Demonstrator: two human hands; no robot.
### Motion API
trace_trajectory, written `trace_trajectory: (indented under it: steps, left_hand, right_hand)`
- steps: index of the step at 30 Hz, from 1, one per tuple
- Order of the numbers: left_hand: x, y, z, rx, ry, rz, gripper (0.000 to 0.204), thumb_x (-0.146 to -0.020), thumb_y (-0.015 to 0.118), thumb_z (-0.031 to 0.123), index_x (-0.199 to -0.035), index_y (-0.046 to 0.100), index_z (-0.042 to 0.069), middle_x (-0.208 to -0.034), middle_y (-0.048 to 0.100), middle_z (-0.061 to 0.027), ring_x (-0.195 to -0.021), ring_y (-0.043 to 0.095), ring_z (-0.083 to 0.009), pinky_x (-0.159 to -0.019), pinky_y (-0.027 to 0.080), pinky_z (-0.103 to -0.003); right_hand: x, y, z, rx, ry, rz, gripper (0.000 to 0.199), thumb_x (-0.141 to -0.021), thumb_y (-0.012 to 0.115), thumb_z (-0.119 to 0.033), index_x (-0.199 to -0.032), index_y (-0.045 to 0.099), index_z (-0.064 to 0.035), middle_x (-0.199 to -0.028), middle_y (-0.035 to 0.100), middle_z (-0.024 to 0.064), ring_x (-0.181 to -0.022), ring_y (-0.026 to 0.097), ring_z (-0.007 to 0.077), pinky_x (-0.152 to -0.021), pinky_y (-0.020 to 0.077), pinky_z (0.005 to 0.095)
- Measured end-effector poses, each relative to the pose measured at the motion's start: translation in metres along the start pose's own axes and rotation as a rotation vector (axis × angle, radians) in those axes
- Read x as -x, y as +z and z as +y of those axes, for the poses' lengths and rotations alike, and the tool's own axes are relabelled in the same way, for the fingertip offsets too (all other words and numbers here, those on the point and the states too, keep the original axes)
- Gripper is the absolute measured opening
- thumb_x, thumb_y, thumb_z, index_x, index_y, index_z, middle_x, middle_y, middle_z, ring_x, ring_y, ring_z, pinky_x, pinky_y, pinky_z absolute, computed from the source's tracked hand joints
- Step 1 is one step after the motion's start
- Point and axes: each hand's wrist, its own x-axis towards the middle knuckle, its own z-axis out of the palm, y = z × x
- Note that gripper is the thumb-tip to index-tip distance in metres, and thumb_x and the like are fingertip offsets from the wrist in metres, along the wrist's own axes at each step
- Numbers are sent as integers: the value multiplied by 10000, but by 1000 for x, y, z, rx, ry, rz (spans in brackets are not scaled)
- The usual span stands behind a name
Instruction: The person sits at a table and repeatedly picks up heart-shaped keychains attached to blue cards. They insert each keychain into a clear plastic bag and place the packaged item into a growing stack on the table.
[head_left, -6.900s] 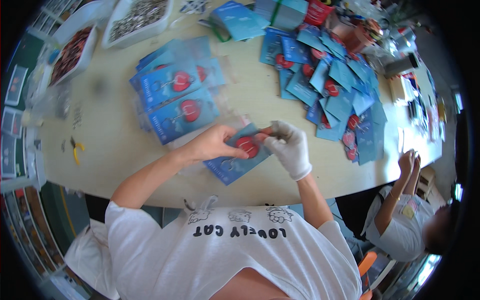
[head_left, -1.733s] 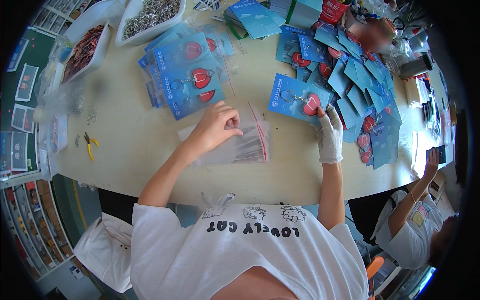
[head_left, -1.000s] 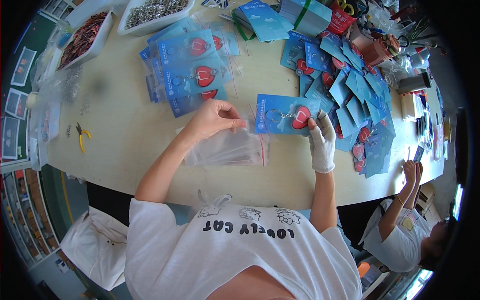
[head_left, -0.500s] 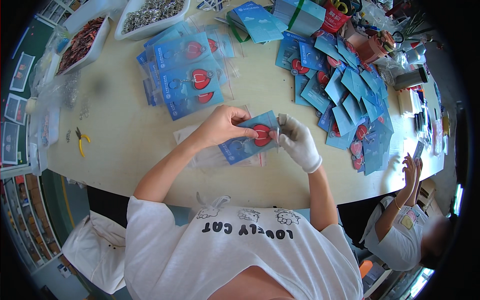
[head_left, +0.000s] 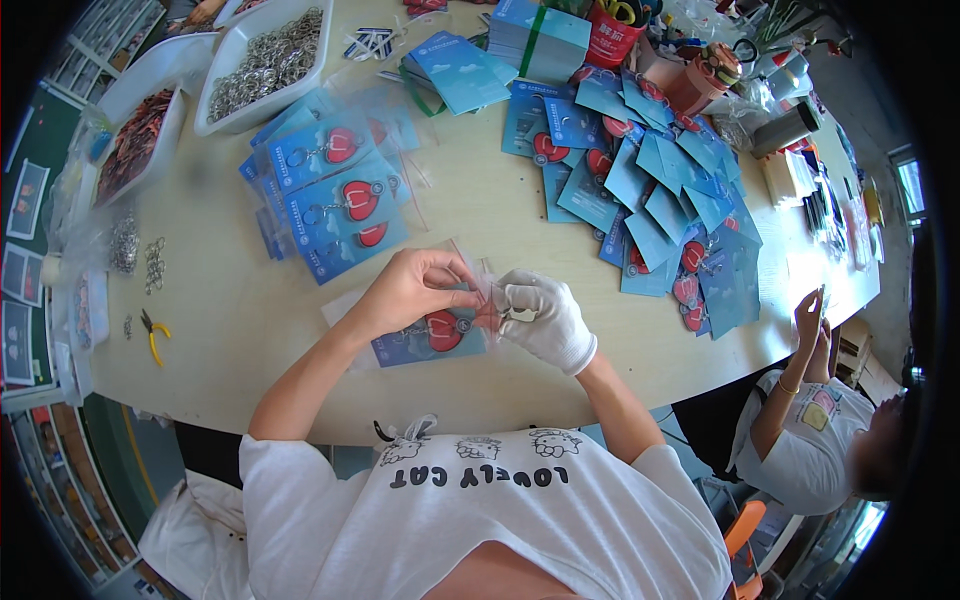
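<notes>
A blue card with a red heart-shaped keychain (head_left: 445, 331) lies low over the table in front of me. It appears to be inside a clear zip bag (head_left: 487, 280), though my hands cover part of it. My bare left hand (head_left: 420, 292) pinches the bag's edge above the card. White-gloved, my right hand (head_left: 545, 318) has its fingertips closed on the bag's right edge. More clear bags (head_left: 345, 306) lie flat beneath. Farther left is a stack of bagged cards with red keychains (head_left: 335, 205).
A large heap of blue cards with keychains (head_left: 650, 205) spreads at the right. White tubs hold metal rings (head_left: 268, 62) and reddish pieces (head_left: 137, 130). Yellow-handled pliers (head_left: 154, 338) lie at the left. Another person's hands (head_left: 815, 335) are at the right table edge.
The card, held up between both hands before, is now lower and appears to be in a clear bag. Both hands have moved to the bag's edge. The whole view has shifted somewhat.
</notes>
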Motion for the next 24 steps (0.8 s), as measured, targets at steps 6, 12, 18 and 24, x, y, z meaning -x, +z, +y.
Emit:
trace_trajectory:
  steps: [6, 12, 18, 24]
  left_hand:
    - [12, -45, 50, -377, 229, 358, 182, -786, 739, 60, -932, 644, 10, -761, 669, -34, -745, 611, -76, -651, 479, -249]
    - [-32, -142, 52, -1034, 297, 749, 208, -800, 726, 87, -974, 647, 8, -857, 683, -102, -756, 627, -124, -700, 488, -267]
    - [-134, -61, 36, -539, 463, 377, 245, -930, 583, 120, -1138, 597, -9, -991, 670, -137, -823, 672, -184, -730, 529, -296]
    - [-234, -16, 5, -397, 247, 387, 279, -893, 625, 147, -1089, 599, -49, -809, 675, -120, -710, 659, -168, -623, 517, -308]
  right_hand:
    - [-31, -28, 21, 98, -25, 86, 198, -704, 761, -155, -831, 646, -55, -859, 626, 93, -820, 615, 269, -721, 493, 375]
    - [-98, -47, 79, 1024, -32, 345, 428, -675, 762, -229, -1057, 618, -101, -1028, 571, 43, -955, 544, 237, -780, 431, 359]
    - [-81, -59, 95, 1119, -176, 389, 412, -666, 746, -237, -1033, 629, -90, -994, 568, 26, -924, 546, 205, -704, 438, 342]
    - [-64, -67, 84, 1055, -203, 374, 428, -620, 770, -174, -1010, 612, -96, -976, 564, 9, -860, 556, 191, -673, 460, 337]
